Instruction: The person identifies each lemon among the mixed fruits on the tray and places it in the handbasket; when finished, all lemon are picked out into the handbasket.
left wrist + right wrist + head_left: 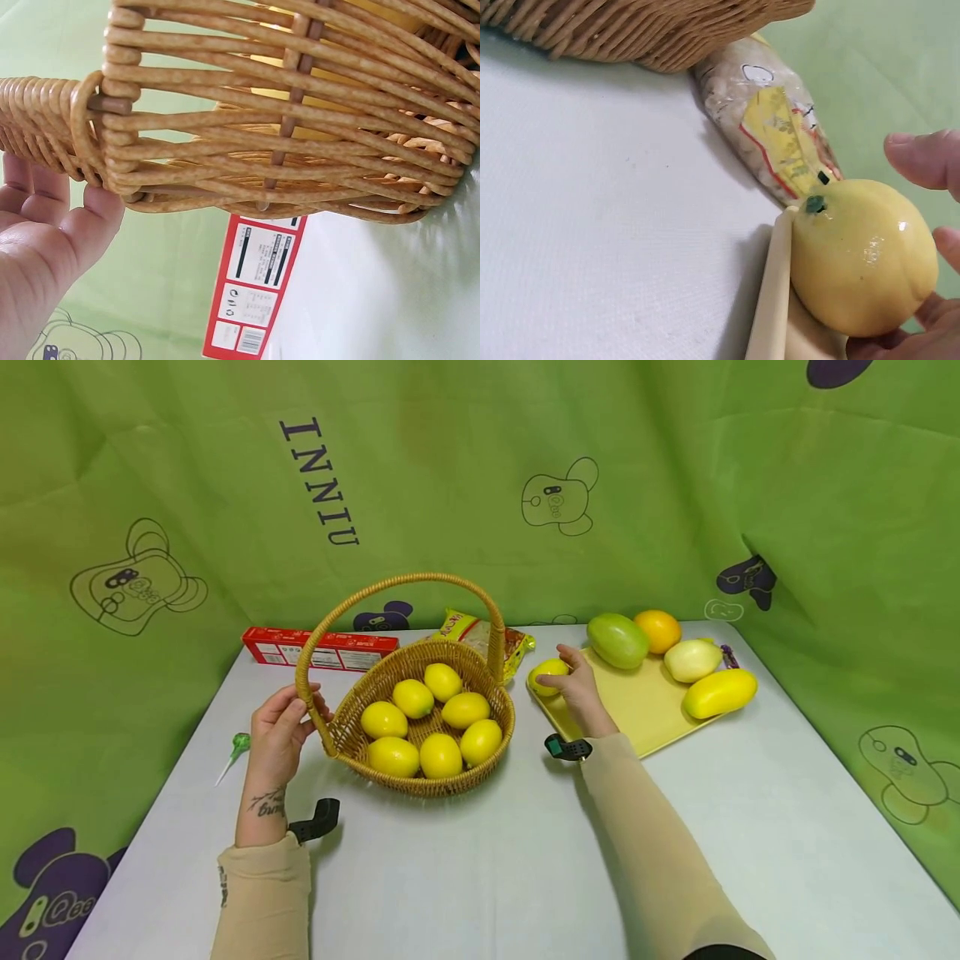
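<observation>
A wicker basket (431,789) with an arched handle (408,578) holds several yellow lemons (441,755). My left hand (279,731) grips the foot of the handle on the left side; the left wrist view shows its fingertips (101,206) against the woven wrap. At the left corner of a yellow tray (652,731) lies another lemon (550,677), its green stem end showing in the right wrist view. My right hand (581,693) reaches around this lemon with fingers spread. One finger (922,159) stands apart from the fruit, while the thumb is partly hidden beneath it.
Along the tray's far and right sides are a green fruit (617,641), an orange (657,632), a pale yellow fruit (693,660) and a long yellow fruit (721,693). Behind the basket lie a red box (322,650) and a snack bag (517,652). A green lollipop (240,742) lies left.
</observation>
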Demonstrator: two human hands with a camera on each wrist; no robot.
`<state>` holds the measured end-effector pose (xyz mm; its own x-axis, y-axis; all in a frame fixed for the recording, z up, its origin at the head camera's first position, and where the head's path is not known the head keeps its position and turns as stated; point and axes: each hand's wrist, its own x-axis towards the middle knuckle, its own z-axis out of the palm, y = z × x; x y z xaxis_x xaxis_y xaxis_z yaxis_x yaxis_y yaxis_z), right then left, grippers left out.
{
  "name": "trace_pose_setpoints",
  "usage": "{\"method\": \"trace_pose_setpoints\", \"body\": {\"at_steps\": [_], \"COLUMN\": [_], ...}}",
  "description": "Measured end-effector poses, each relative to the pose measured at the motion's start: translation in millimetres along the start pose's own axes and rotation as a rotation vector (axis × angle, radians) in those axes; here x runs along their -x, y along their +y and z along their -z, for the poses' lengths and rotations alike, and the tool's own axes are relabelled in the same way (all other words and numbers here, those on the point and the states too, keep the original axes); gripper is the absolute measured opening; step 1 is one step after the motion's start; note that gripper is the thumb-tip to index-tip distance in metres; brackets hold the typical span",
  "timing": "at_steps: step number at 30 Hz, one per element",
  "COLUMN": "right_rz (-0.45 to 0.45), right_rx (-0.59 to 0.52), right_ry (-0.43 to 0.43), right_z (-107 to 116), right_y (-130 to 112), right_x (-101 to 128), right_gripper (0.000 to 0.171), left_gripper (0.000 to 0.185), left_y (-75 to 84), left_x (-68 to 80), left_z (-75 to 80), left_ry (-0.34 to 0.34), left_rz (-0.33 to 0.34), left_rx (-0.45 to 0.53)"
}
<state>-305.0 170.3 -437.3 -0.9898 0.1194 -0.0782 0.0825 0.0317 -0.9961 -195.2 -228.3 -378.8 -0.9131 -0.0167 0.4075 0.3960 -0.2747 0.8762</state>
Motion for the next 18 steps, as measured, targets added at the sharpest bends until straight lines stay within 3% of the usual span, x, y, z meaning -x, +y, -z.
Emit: {"method": "trace_pose_setpoints", "body": {"at_steps": [18], "right_rz": [-0.072], "right_rx": [0.113], "right_ry": [-0.042], "right_z": [-3.7], "right_y": [3.4], "right_x": [-3.3], "right_gripper": [0.083], "left_gripper": [0.024], "left_y": [-0.3], "left_x": [-0.5], "left_z": [0.0], "left_ry": [-0.011], "left_rz": [-0.01], "left_rx": [0.022]}}
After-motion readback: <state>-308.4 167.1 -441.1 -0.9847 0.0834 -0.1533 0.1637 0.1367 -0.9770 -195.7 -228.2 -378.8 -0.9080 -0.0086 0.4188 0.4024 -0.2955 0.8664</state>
